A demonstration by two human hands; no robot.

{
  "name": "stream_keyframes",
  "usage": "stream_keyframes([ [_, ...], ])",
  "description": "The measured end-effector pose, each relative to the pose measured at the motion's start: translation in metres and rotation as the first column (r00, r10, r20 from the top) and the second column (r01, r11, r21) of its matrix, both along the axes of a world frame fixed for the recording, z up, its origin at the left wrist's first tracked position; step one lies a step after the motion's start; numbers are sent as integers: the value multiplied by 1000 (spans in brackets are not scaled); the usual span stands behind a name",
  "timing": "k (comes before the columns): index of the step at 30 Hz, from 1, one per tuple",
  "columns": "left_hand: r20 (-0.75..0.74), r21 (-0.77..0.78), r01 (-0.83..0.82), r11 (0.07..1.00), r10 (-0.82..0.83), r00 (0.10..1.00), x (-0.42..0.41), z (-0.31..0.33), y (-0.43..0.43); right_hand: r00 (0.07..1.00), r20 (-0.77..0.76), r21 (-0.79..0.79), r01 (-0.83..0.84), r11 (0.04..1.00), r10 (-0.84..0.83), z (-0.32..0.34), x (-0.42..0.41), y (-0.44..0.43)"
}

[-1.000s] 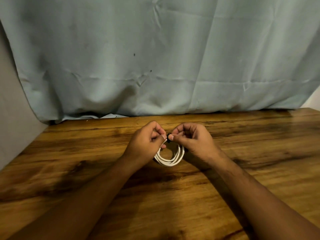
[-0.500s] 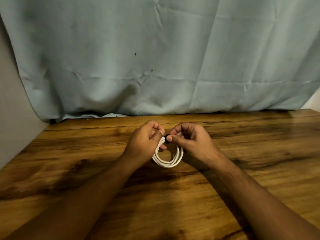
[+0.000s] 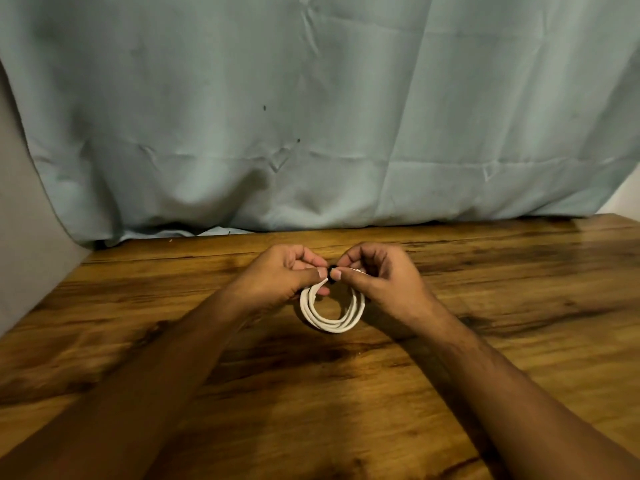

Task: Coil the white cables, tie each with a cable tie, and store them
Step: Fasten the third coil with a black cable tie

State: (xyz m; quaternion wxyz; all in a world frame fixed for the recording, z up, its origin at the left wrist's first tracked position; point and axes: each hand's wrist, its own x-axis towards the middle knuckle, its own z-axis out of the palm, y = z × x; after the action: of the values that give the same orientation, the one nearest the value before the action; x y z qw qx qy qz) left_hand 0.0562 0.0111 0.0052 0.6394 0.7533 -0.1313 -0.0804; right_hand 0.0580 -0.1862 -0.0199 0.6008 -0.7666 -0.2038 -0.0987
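A white cable (image 3: 329, 322) is wound into a small coil of several loops, held just above the wooden table (image 3: 519, 306) near its middle. A small black cable tie (image 3: 333, 273) shows at the top of the coil, between my two thumbs. My left hand (image 3: 284, 275) pinches the coil's top from the left with curled fingers. My right hand (image 3: 377, 275) pinches the tie and the coil's top from the right. The upper part of the coil is hidden by my fingers.
A pale blue-green cloth (image 3: 311, 116) hangs as a backdrop along the table's far edge. A grey wall (image 3: 20, 237) borders the table on the left. No other cables or containers are in view.
My hands have stayed close together at the top of the coil, with small finger shifts around the black tie. The coil hangs in about the same place.
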Motion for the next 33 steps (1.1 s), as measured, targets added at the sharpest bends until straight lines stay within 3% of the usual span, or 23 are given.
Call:
stream_keyframes([
  [18, -61, -56, 18, 998, -21, 998, 3, -3, 5, 999, 33, -28, -18, 999, 19, 2, -3, 0],
  [22, -33, 10, 15, 1000, -14, 999, 5, -5, 3, 998, 42, -24, -40, 999, 41, -1, 2, -2],
  [29, 85, 18, -211, 977, 209, 974, 1, -15, -10, 996, 58, -26, -62, 998, 63, -9, 9, 1],
  [33, 223, 106, -319, 942, 290, 931, -4, -18, -15, 996, 45, -5, -72, 997, 72, -11, 9, 4],
])
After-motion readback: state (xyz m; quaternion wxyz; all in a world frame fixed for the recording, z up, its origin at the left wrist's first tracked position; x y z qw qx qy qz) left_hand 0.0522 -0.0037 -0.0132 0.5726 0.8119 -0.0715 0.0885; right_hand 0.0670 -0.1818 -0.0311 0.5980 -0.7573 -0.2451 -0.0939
